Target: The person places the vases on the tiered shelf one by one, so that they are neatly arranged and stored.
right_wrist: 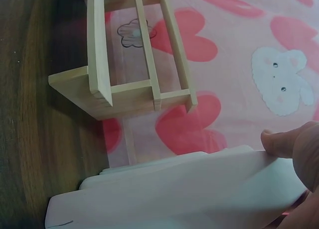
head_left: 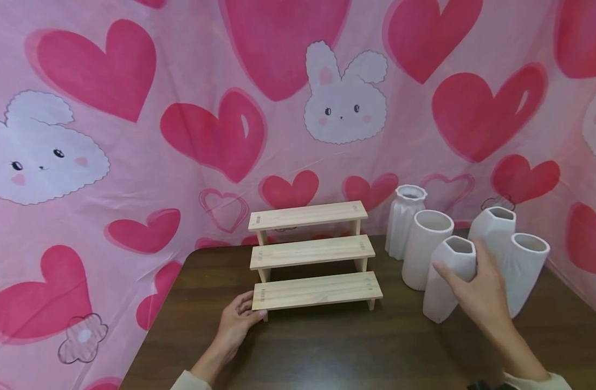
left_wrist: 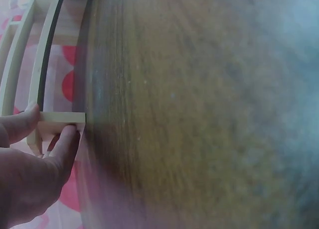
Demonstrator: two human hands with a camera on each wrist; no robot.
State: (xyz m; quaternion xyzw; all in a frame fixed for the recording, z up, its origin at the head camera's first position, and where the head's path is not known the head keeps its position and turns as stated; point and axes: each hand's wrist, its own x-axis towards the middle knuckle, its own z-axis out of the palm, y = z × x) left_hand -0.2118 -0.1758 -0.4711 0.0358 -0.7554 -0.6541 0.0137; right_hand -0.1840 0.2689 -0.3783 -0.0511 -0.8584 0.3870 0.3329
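A three-tier wooden display stand [head_left: 317, 288] stands on the dark table. At its lower left corner, my left hand [head_left: 236, 324] grips the end of the bottom step; the left wrist view shows the thumb on the shelf board [left_wrist: 42, 64] and fingers on the side panel [left_wrist: 62, 118]. On the right, my right hand [head_left: 483, 287] holds a white faceted vase [head_left: 446, 287] near its rim, thumb on the left side and fingers on the far right side. In the right wrist view that vase [right_wrist: 164, 194] fills the bottom, with the thumb [right_wrist: 279, 142] at its mouth end.
Close around the held vase stand a fluted white vase [head_left: 400, 227], a smooth cylindrical vase [head_left: 420, 254], another faceted vase [head_left: 493, 230] and a round-mouthed vase [head_left: 527, 271]. Behind the brown table [head_left: 327, 352] hangs a pink cloth [head_left: 190, 151] printed with hearts and rabbits.
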